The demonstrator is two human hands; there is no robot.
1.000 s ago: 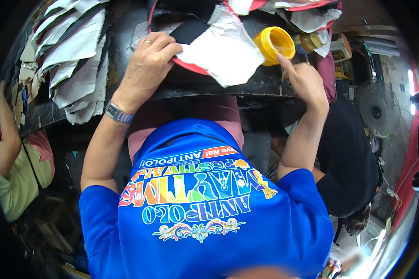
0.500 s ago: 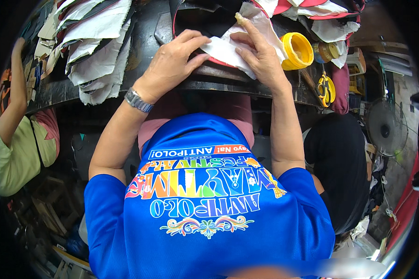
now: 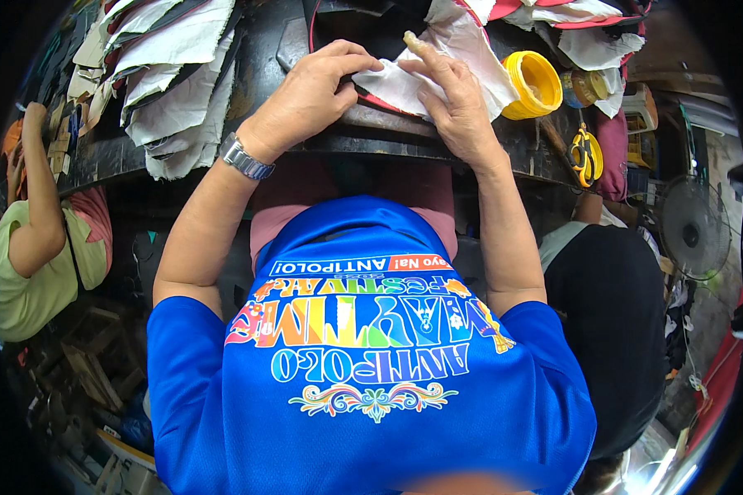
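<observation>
A black piece with red edging [image 3: 351,29] lies at the table's near edge, partly covered by a frayed white cloth [image 3: 458,45]. My left hand [image 3: 301,99], a metal watch on its wrist, is closed with fingertips and thumb at the cloth's left corner. Over the cloth's right part, my right hand [image 3: 458,103] has its fingers apart. Its index finger points away from me, with a yellowish paste smeared on the tip. Right of this hand stands an open yellow plastic jar [image 3: 532,85], tilted toward me, with some pale stuff inside.
Stacked white cloth pieces with dark backing [image 3: 173,107] hang over the table edge at left; more red-edged pieces [image 3: 586,25] lie far right. Beside the jar are a small glass jar [image 3: 582,88] and yellow-handled scissors [image 3: 586,157]. People sit close on both sides. A fan [image 3: 692,227] stands right.
The cloth's near flap, raised between both hands before, now lies lower. My left hand has shifted slightly up, and my right fingers have spread a little. The person at right has leaned in.
</observation>
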